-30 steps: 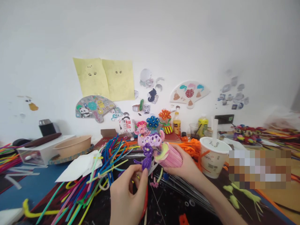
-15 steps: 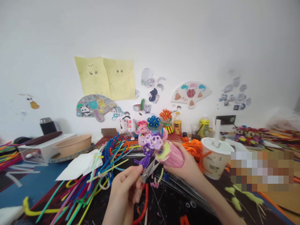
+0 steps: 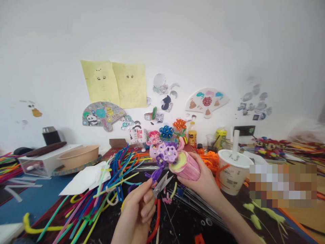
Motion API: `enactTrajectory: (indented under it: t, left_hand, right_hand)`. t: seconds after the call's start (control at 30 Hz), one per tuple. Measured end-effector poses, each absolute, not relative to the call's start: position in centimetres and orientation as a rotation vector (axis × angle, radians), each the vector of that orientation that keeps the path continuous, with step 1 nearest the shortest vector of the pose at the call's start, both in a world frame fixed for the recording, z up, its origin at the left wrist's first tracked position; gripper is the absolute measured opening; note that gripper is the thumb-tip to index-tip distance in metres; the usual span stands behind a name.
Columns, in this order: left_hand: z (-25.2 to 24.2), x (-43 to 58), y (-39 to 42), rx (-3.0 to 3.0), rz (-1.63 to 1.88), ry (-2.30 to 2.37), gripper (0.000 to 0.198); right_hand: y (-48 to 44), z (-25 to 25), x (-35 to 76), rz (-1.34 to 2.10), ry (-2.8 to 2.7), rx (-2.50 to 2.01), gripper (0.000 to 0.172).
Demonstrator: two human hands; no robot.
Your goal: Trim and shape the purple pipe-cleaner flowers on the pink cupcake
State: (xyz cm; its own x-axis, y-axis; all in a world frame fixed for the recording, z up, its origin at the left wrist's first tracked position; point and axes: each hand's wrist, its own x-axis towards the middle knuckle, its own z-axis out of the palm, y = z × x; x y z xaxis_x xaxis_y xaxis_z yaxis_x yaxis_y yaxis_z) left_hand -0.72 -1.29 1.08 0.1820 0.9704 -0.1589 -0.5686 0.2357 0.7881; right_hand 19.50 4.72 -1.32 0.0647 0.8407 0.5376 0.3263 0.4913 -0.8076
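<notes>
My right hand [image 3: 196,178] is wrapped round a pink pipe-cleaner flower pot [image 3: 189,167], tilted so that its pale yellow-green top faces left. Lilac flowers [image 3: 169,153] and a darker purple flower [image 3: 160,160] stick out of it on the left. Between thumb and forefinger, my left hand [image 3: 142,200] pinches the end of a dark purple fuzzy piece [image 3: 156,175] hanging below the flowers. Right beside those fingers are scissors [image 3: 161,188] with parted blades and red handles. My left hand partly covers the handles, and I cannot tell whether it touches them.
Loose coloured pipe cleaners [image 3: 91,206] spread to the left, near white tissues [image 3: 85,179]. A lidded cup [image 3: 231,179] with a straw stands right of my right hand. Finished blue flowers [image 3: 166,131] and orange flowers [image 3: 179,124] stand at the back, beside a bottle [image 3: 192,135].
The pot and its flowers have shifted slightly to the right and tilted a little. My left hand keeps its pinch almost in the same place. The scissors have not visibly moved.
</notes>
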Motion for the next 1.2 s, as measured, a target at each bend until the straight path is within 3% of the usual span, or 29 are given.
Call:
enactTrajectory:
  t: [0.13,0.6,0.83,0.93,1.2]
  left_hand:
    - [1.1,-0.5,-1.2,0.670,1.165,0.730,0.043]
    - [2.3,-1.7,-1.1,0.534,1.622,0.782,0.044]
    - [1.7,-0.3,-1.3,1.374,1.294,1.410,0.029]
    - [1.5,0.7,-1.6,1.826,1.431,1.649,0.019]
    - [1.2,0.8,-1.9,1.896,1.559,1.529,0.032]
  right_hand:
    - [4.7,-1.4,19.0,0.596,-1.458,-1.025,0.070]
    - [5.0,-1.6,19.0,0.638,-1.332,-1.021,0.071]
    - [5.4,-1.6,19.3,0.768,-1.252,-0.923,0.075]
    - [5.0,-1.5,19.1,0.781,-1.316,-0.868,0.074]
    - [3.5,-1.2,17.8,0.710,-1.545,-0.926,0.076]
